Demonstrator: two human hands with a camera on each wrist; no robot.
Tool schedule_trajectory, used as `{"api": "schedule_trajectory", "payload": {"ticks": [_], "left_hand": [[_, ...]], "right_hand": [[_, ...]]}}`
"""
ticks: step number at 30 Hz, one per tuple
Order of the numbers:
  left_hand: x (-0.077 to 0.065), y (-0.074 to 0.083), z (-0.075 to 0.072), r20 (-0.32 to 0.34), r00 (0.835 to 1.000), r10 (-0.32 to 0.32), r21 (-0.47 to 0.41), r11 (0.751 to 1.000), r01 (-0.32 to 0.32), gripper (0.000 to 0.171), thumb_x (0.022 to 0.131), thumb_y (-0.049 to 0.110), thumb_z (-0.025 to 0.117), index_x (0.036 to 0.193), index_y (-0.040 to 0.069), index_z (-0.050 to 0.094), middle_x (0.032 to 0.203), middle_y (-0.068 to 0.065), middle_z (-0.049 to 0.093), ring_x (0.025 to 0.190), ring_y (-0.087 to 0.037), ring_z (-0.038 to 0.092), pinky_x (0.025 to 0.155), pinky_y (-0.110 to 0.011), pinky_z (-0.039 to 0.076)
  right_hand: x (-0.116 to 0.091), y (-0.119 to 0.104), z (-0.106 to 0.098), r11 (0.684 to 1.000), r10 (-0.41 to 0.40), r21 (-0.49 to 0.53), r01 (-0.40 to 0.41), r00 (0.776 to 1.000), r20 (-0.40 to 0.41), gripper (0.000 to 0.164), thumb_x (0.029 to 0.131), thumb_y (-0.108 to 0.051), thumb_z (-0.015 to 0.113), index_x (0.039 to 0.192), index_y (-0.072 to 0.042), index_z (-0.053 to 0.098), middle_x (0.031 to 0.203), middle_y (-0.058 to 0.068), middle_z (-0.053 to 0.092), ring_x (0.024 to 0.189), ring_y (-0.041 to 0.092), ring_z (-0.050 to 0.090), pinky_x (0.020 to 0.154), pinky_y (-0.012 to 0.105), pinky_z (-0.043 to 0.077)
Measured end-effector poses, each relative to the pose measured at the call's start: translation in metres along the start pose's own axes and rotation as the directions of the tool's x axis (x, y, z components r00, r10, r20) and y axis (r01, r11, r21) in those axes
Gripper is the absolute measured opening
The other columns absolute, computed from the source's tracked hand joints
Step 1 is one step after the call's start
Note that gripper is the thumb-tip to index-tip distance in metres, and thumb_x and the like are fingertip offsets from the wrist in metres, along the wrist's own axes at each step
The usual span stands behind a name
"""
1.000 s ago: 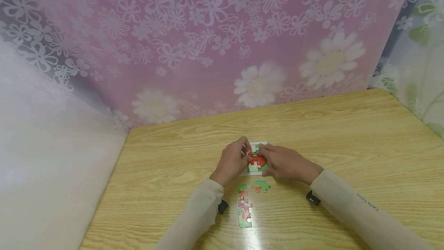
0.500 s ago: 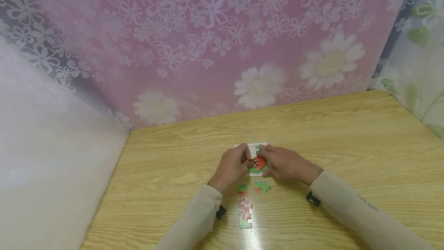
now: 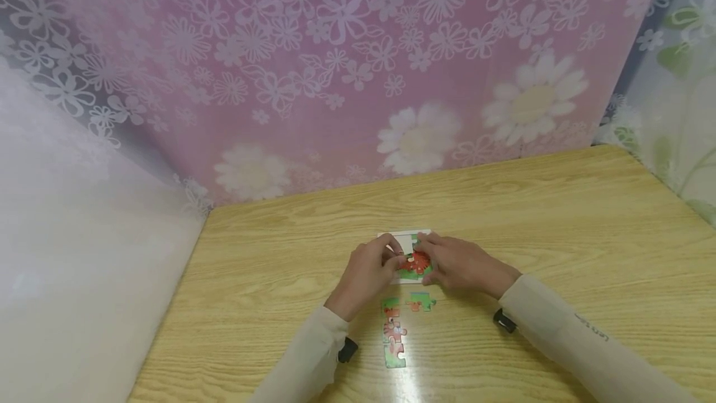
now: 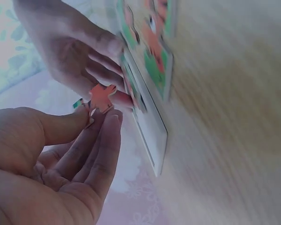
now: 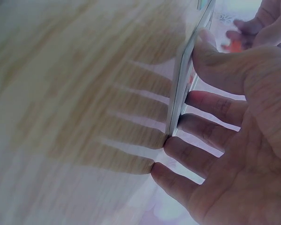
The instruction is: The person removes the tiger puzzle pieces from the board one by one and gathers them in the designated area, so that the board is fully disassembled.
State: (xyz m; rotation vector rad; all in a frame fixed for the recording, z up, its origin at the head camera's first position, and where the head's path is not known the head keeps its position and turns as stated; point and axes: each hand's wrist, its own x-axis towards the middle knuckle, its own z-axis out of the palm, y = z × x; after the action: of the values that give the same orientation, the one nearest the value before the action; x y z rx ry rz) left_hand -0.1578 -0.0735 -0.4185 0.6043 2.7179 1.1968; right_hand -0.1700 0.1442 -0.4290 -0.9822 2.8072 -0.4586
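In the head view, a puzzle board [image 3: 405, 232] with a white rim lies on the table; red and green pieces fill its lower right, and its upper part shows bare white. My left hand [image 3: 366, 271] is over the board's left side. Seen from the left wrist, its thumb and fingertips pinch a small orange puzzle piece [image 4: 102, 97] with a green bit, held apart from the board. My right hand [image 3: 461, 264] holds the board's right side, thumb at the near corner, and the right wrist view shows its fingertips [image 5: 187, 99] along the edge.
Nearer to me on the wooden table [image 3: 268, 278] lie several loose puzzle pieces [image 3: 394, 331] in a column. One green and orange piece [image 3: 421, 301] sits just below the board. A pink flowered cloth [image 3: 335, 79] hangs behind the table.
My left hand has shifted slightly left and towards me, and more white shows at the board's top. A pale patch in its lower part now shows red and green. The right hand stays put.
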Motion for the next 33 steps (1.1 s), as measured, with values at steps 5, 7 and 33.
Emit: {"api": "schedule_trajectory", "payload": {"ticks": [5,7,33], "left_hand": [[-0.017,0.006,0.0,0.063,0.998,0.016,0.012,1.0,-0.017,0.005,0.098,0.014,0.069,0.097,0.01,0.066,0.084,0.003,0.072,0.068,-0.006,0.063,0.059,-0.021,0.05],[-0.023,0.008,0.001,0.082,0.996,0.029,0.032,0.999,-0.032,0.006,0.097,0.015,0.071,0.094,0.011,0.067,0.081,0.006,0.069,0.066,-0.002,0.059,0.06,-0.019,0.049],[-0.049,0.019,0.023,0.208,0.978,0.018,0.111,0.993,-0.042,0.011,0.091,0.015,0.077,0.082,0.013,0.072,0.065,0.017,0.06,0.056,0.005,0.053,0.06,-0.017,0.045]], "right_hand": [[-0.001,-0.001,0.0,1.0,-0.004,0.005,0.004,1.0,-0.003,0.066,0.092,-0.03,0.076,0.14,0.008,0.052,0.15,0.03,0.043,0.136,0.045,0.045,0.101,0.054,0.046],[-0.001,-0.001,0.0,1.0,-0.003,0.008,0.003,1.0,-0.005,0.069,0.092,-0.03,0.076,0.142,0.01,0.049,0.149,0.03,0.044,0.137,0.046,0.044,0.102,0.054,0.046],[-0.001,0.0,0.0,1.0,0.0,0.013,0.0,1.0,-0.01,0.069,0.093,-0.031,0.075,0.143,0.009,0.048,0.15,0.03,0.043,0.137,0.046,0.044,0.104,0.055,0.044]]}}
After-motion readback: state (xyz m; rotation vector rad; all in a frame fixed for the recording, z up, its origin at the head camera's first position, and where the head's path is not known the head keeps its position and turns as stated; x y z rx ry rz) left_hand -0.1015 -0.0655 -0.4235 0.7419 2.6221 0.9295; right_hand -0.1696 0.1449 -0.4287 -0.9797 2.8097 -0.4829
